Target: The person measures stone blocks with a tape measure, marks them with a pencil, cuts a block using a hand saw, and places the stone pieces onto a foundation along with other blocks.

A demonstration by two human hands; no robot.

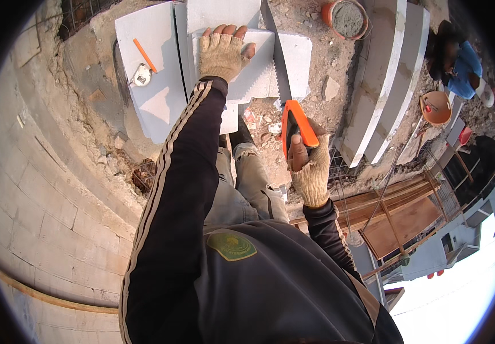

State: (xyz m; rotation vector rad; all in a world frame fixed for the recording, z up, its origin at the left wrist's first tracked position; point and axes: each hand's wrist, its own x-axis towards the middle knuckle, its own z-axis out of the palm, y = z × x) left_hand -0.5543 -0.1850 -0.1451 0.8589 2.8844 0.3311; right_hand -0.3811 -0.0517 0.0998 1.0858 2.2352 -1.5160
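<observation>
My right hand (311,172), in a fingerless knitted glove, grips the orange handle of a handsaw (279,57). Its toothed blade reaches away from me and lies against a pale grey lightweight block (259,63). My left hand (224,54), gloved the same way, presses flat on top of that block with the fingers spread. More pale blocks lie under and beside it. On the left block (156,51) rest an orange pencil-like stick (144,55) and a white tape measure (141,75). How deep the blade sits in the block I cannot tell.
An orange bucket of grey mortar (348,20) stands at the far right. Long pale block walls (376,80) run along the right, with an orange hard-hat-like bowl (435,108) and a person in blue (464,69) beyond. A block wall (58,229) rises at left. Rubble covers the ground.
</observation>
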